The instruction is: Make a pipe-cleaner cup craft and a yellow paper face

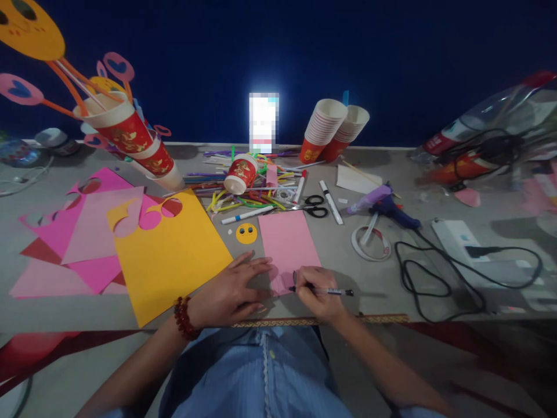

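Observation:
A pink sheet of paper lies on the grey table in front of me. My left hand rests flat on the sheet's near left corner, fingers stretched out. My right hand is closed round a black pen, whose tip touches the sheet's near edge. A small yellow paper face with two eyes lies just left of the pink sheet.
A large yellow sheet and pink sheets with cut-outs lie to the left. Behind are scissors, markers, straws, a tipped red cup, stacked cups. A glue gun, tape roll and cables lie right.

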`<state>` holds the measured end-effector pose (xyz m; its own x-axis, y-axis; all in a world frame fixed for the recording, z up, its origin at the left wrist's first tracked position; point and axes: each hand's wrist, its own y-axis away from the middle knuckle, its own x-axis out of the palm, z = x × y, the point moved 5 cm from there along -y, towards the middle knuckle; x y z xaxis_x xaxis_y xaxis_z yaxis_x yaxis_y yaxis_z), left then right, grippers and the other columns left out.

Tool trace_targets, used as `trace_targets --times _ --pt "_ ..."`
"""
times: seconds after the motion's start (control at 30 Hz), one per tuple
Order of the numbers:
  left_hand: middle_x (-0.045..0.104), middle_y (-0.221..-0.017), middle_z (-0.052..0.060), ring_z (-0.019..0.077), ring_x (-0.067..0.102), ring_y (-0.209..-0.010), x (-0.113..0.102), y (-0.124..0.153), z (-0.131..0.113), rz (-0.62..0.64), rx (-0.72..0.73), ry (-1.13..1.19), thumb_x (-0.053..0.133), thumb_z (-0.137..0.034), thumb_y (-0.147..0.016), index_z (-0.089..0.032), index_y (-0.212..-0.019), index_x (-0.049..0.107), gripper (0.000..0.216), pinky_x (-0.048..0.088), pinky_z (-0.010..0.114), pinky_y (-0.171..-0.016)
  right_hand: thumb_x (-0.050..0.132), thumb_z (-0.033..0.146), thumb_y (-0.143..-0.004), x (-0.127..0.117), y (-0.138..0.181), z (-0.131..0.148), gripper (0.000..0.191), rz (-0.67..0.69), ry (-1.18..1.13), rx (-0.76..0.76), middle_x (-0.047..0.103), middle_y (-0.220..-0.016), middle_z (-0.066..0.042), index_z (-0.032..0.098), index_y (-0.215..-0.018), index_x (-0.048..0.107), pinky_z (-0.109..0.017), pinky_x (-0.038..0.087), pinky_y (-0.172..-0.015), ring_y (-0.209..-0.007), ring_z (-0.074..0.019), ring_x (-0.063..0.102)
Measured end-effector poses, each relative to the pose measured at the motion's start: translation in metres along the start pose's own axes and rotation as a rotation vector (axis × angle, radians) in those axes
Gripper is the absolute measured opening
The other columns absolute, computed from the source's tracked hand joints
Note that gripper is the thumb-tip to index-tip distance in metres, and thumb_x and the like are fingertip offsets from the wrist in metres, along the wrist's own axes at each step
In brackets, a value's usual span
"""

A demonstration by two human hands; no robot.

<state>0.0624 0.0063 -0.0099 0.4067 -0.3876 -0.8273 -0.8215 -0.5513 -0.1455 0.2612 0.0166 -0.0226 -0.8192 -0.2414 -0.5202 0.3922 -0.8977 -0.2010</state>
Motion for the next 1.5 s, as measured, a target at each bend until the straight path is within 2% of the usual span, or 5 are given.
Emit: trace_targets --times 0.77,1.0,1.3,1.5 --pt "0.043 -0.154 0.009 0.028 0.035 -0.146 -0.0007 -0.0005 -0.0006 0.018 0.006 -0.004 0.061 -0.022 -0.091 -0.027 -0.121 0.069 0.031 0.018 0.054 -0.124 0.047 0.013 -0.072 0.0024 0.0009 0.0032 0.017 0.014 0.0 -0.074 0.042 -0.052 0.006 0.023 -0.06 0.041 -0.026 0.028 -0.052 -0.048 -0.0125 0.041" --pt "0.044 -0.154 0.008 0.028 0.035 -0.146 0.0002 0.0002 -0.0002 0.009 0.009 -0.003 0.062 -0.024 -0.092 -0.028 -0.121 0.068 0.03 0.018 0.053 -0.124 0.046 0.014 -0.074 0.0007 0.0023 0.0024 0.017 -0.009 -0.075 -0.061 0.042 -0.053 0.006 0.023 -0.061 0.04 -0.025 0.028 -0.052 -0.049 -0.0116 0.04" --pt "0.042 -0.155 0.008 0.0282 0.035 -0.146 0.0001 0.0007 -0.0004 0.016 0.007 -0.003 0.062 -0.022 -0.091 -0.029 -0.123 0.067 0.034 0.018 0.054 -0.124 0.046 0.014 -0.073 0.0026 0.0014 0.0031 0.017 0.005 -0.003 -0.062 0.041 -0.051 0.006 0.023 -0.059 0.04 -0.026 0.027 -0.051 -0.048 -0.0115 0.04" --pt "0.044 -0.154 0.008 0.0283 0.036 -0.146 -0.0005 0.0003 -0.0009 0.014 -0.001 0.002 0.061 -0.025 -0.092 -0.028 -0.12 0.069 0.03 0.018 0.054 -0.124 0.045 0.012 -0.076 -0.0019 0.0029 0.0032 0.019 -0.067 -0.138 -0.063 0.044 -0.053 0.005 0.023 -0.06 0.042 -0.024 0.031 -0.051 -0.048 -0.0111 0.042"
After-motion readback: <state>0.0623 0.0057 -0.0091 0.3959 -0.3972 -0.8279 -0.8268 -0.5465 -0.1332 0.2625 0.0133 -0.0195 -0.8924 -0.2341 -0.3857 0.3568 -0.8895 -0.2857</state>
